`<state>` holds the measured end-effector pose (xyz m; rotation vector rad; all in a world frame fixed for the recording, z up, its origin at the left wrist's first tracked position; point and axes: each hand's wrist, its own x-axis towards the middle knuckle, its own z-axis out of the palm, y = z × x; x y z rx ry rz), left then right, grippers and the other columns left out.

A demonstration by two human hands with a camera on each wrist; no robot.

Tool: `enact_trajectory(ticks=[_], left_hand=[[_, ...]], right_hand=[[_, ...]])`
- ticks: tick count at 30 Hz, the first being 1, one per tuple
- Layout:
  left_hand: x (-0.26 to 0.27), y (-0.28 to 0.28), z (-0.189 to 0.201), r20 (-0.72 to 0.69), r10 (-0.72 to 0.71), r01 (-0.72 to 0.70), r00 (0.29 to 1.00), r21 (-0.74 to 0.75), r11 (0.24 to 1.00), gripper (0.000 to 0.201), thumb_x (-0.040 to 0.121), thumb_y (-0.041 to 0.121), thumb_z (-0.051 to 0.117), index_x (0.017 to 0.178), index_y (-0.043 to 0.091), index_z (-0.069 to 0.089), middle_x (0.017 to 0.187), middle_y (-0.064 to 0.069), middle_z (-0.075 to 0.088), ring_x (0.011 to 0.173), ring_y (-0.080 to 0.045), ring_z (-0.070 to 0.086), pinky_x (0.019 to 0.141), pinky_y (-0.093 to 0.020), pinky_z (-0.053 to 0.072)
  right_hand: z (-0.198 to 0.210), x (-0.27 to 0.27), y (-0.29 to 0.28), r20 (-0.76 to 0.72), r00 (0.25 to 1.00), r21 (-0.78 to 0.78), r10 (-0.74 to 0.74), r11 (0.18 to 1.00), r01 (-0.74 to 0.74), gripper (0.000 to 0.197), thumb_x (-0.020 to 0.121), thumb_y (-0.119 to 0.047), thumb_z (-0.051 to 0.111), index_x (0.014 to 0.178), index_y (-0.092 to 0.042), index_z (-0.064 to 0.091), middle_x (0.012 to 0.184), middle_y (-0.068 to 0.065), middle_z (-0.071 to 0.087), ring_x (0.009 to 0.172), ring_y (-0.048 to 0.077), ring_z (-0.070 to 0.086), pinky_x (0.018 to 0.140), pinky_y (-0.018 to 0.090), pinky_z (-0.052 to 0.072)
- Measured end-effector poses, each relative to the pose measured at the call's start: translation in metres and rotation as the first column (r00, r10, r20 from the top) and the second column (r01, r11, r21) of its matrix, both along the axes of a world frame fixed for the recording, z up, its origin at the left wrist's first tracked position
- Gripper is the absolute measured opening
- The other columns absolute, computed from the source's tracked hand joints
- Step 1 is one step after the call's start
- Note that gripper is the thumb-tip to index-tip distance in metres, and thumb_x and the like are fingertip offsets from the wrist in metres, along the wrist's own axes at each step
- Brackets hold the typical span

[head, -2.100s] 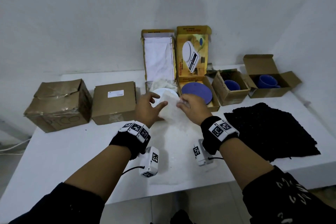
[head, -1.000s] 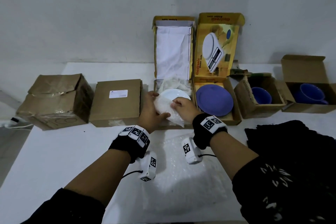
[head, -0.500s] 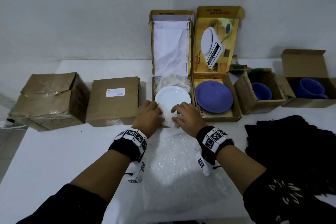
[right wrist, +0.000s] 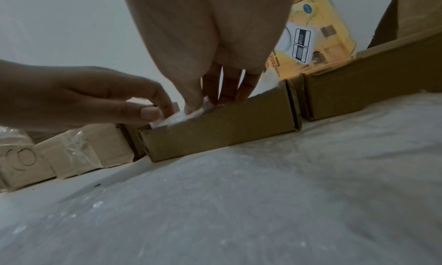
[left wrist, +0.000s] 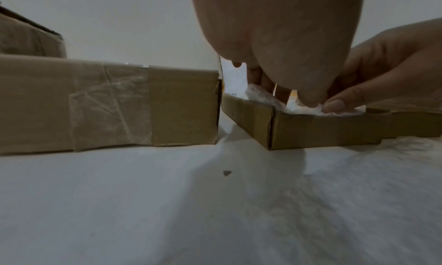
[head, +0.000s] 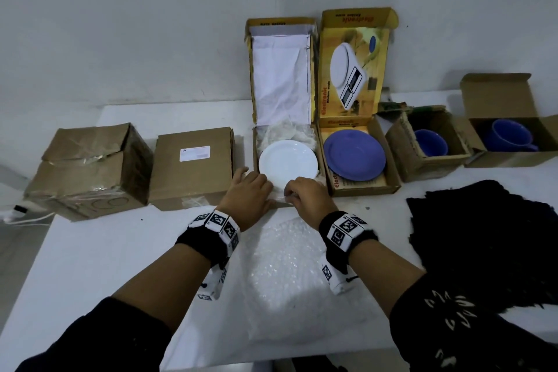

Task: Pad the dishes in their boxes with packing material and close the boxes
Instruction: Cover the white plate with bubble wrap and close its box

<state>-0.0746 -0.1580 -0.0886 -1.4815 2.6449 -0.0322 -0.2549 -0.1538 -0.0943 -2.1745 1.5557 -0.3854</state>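
Both hands, the left hand (head: 249,190) and right hand (head: 308,195), pinched a wad of bubble wrap (left wrist: 299,106) into the open box (head: 279,204) at the white plate's (head: 288,161) six o'clock; pressing hard could probably tilt the plate; loose wrap might spring out.

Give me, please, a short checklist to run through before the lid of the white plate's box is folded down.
1. White plate lies flat in its box: ok.
2. Padding behind the plate, crumpled wrap at the far wall: ok.
3. Padding at the near wall, bubble wrap being pressed in by the left hand and right hand: not ok, it sticks above the rim.
4. Padding on top of the plate: not ok, its face is bare.
5. Padding under the plate: cannot tell.
6. Lid upright and free to fold: ok.
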Motion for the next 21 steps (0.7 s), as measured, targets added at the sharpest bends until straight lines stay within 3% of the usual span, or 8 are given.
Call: enact_trajectory(ticks=[3,6,9,12,14,16,18,21], left_hand=[[-0.003,0.002,-0.001,0.111,-0.052,0.045,0.992,0.067,0.997,0.052,0.092,0.05,0.027,0.102,0.015,0.064,0.103,-0.003,0.058,0.11,-0.021,0.053,0.112,-0.051,0.017],[-0.007,0.003,-0.009,0.094,-0.027,0.022,0.995,0.052,0.998,0.051,0.094,0.054,0.035,0.116,0.014,0.058,0.119,-0.004,0.049,0.122,-0.021,0.043,0.116,-0.045,0.004],[-0.005,0.004,-0.017,0.068,-0.034,0.033,0.997,0.006,0.999,0.05,0.092,0.055,0.04,0.114,0.014,0.057,0.116,-0.005,0.051,0.115,-0.022,0.05,0.113,-0.043,0.018],[-0.002,0.002,-0.018,-0.008,-0.074,0.074,0.997,-0.039,0.996,0.048,0.079,0.055,0.057,0.106,0.016,0.048,0.101,-0.005,0.061,0.084,-0.022,0.066,0.085,-0.036,0.047],[0.0,0.0,-0.022,-0.034,-0.083,0.081,0.996,-0.059,0.995,0.062,0.066,0.053,0.074,0.111,0.018,0.048,0.105,-0.005,0.064,0.076,-0.02,0.068,0.07,-0.031,0.05],[0.001,-0.002,-0.022,-0.01,-0.106,0.104,0.994,-0.116,0.988,0.065,0.061,0.051,0.08,0.113,0.018,0.058,0.105,-0.002,0.065,0.079,-0.018,0.068,0.067,-0.031,0.05],[0.003,-0.004,-0.023,-0.004,-0.119,0.117,0.993,-0.146,0.982,0.056,0.064,0.05,0.078,0.109,0.018,0.065,0.1,0.0,0.066,0.081,-0.018,0.068,0.069,-0.032,0.051],[-0.002,-0.001,-0.017,-0.029,-0.108,0.104,0.994,-0.112,0.988,0.039,0.081,0.052,0.047,0.097,0.023,0.067,0.09,0.004,0.066,0.079,-0.016,0.067,0.076,-0.035,0.051]], right_hand=[[-0.006,-0.002,0.002,-0.013,1.0,-0.012,0.01,1.0,-0.011,0.018,0.089,-0.014,0.056,0.094,-0.007,0.072,0.094,0.012,0.059,0.087,0.031,0.059,0.077,0.041,0.048],[-0.011,-0.005,0.008,-0.099,0.995,-0.077,0.02,0.997,-0.028,0.031,0.093,-0.029,0.044,0.096,-0.013,0.072,0.098,0.006,0.055,0.095,0.027,0.051,0.083,0.038,0.035],[-0.012,-0.01,0.011,-0.155,0.988,-0.116,0.015,0.993,-0.034,0.044,0.089,-0.04,0.032,0.099,-0.023,0.071,0.099,-0.001,0.06,0.098,0.025,0.049,0.083,0.036,0.022],[-0.012,-0.011,0.007,-0.161,0.986,-0.085,0.04,0.995,-0.054,0.031,0.092,-0.034,0.041,0.106,-0.025,0.068,0.105,-0.003,0.062,0.105,0.024,0.05,0.087,0.035,0.018],[-0.011,-0.009,0.004,-0.167,0.985,-0.057,0.036,0.997,-0.046,0.024,0.095,-0.03,0.046,0.11,-0.025,0.065,0.111,-0.004,0.06,0.11,0.021,0.046,0.09,0.033,0.016],[-0.009,-0.008,0.003,-0.1,0.995,-0.017,0.0,1.0,-0.001,0.021,0.094,-0.026,0.051,0.11,-0.023,0.063,0.11,-0.003,0.061,0.11,0.02,0.046,0.09,0.032,0.019],[-0.007,-0.009,0.002,0.007,0.999,0.027,-0.047,0.999,0.047,0.019,0.091,-0.022,0.055,0.108,-0.018,0.061,0.103,0.0,0.064,0.106,0.021,0.049,0.088,0.031,0.026],[-0.007,-0.012,-0.001,0.044,0.997,0.041,-0.059,0.998,0.057,0.016,0.088,-0.016,0.059,0.103,-0.011,0.065,0.099,0.007,0.063,0.099,0.025,0.055,0.085,0.03,0.036]])
